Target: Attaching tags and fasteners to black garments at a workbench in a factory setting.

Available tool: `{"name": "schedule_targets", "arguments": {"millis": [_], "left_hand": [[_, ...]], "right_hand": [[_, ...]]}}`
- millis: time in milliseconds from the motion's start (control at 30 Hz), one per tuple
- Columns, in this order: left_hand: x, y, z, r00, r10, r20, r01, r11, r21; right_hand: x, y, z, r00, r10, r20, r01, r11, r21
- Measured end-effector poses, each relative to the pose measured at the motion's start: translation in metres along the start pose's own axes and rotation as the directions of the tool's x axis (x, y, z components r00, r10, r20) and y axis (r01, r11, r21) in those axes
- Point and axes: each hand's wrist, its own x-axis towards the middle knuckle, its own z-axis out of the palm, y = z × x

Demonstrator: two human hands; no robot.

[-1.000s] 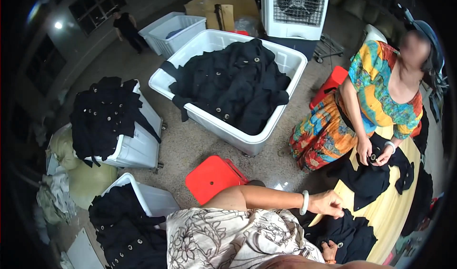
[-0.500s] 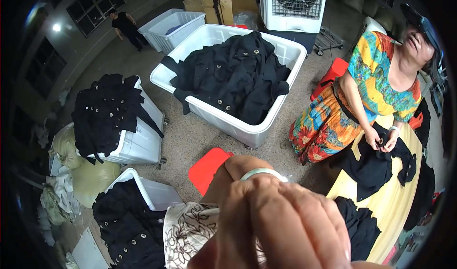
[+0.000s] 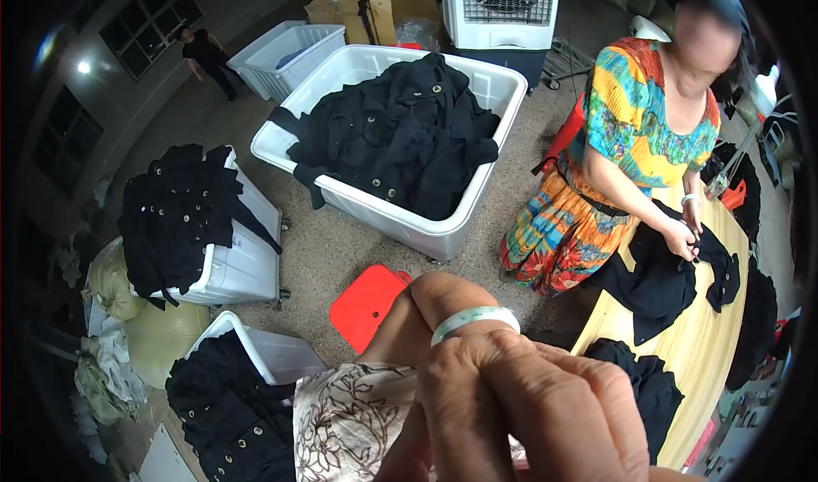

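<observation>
My left hand [image 3: 528, 397] is raised very close in the lower middle, with a pale bangle [image 3: 475, 318] around its wrist. Its fingers are bent and pressed together, and their tips are out of sight, so what they hold is hidden. At the lower edge, just right of it, shows a sliver of skin; I cannot tell whether it belongs to my right hand. Behind the fingers lies a bunched black garment [image 3: 643, 388] on a pale wooden table [image 3: 716, 346]. My patterned light top [image 3: 354, 418] shows beside the arm.
Across the table a person [image 3: 652, 132] handles a black garment [image 3: 660, 290]. A large white bin [image 3: 515, 98] and two smaller ones [image 3: 256, 269] [image 3: 281, 358] hold buttoned black garments. A red stool [image 3: 368, 303] stands between. Farther back are an air cooler [image 3: 500, 22] and another person [image 3: 207, 60].
The whole view has shifted, moving most things slightly left. My left hand has dropped a little in the picture, its fingers still bent. The person at the table has lowered their head and shifted their hands.
</observation>
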Motion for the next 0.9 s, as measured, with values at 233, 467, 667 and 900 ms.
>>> {"name": "schedule_targets", "arguments": {"millis": [233,467,667,900], "left_hand": [[0.007,-0.016,0.017,0.954,-0.224,-0.2,0.218,0.975,-0.051],[-0.013,-0.069,0.017,0.855,-0.495,-0.153,0.439,0.849,-0.294],[-0.045,-0.115,-0.022,0.793,-0.509,0.335,0.609,0.681,-0.406],[-0.197,-0.209,-0.072,-0.107,-0.958,0.266,0.872,0.039,0.488]], "right_hand": [[-0.005,-0.017,-0.002,0.999,0.018,0.027,-0.016,0.999,-0.042],[-0.013,-0.032,-0.004,0.997,0.068,-0.037,-0.073,0.987,-0.14],[-0.026,-0.042,0.015,0.878,-0.354,-0.322,0.106,0.801,-0.589],[-0.073,-0.032,0.065,0.685,-0.365,-0.63,0.125,0.912,-0.392]]}}
